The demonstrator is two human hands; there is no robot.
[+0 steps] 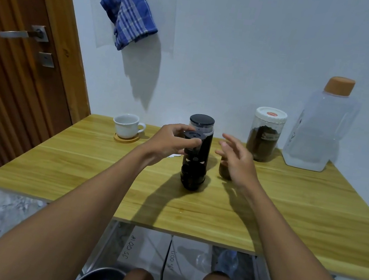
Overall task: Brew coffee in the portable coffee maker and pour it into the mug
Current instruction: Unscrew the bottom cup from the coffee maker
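Note:
A tall black portable coffee maker (195,165) stands upright in the middle of the wooden table (100,175). My left hand (171,141) holds a small round black cap (192,135) against the maker's left side, near its top. My right hand (235,158) hovers open just to the right, fingers spread, in front of a small cup of dark coffee (223,170) that it partly hides. A white mug (126,125) sits on a round wooden coaster (125,138) at the back left.
A clear jar of coffee grounds with a white lid (265,134) and a big plastic water bottle with an orange cap (318,127) stand at the back right. A blue checked towel (128,13) hangs on the wall. A brown door (11,52) is at left.

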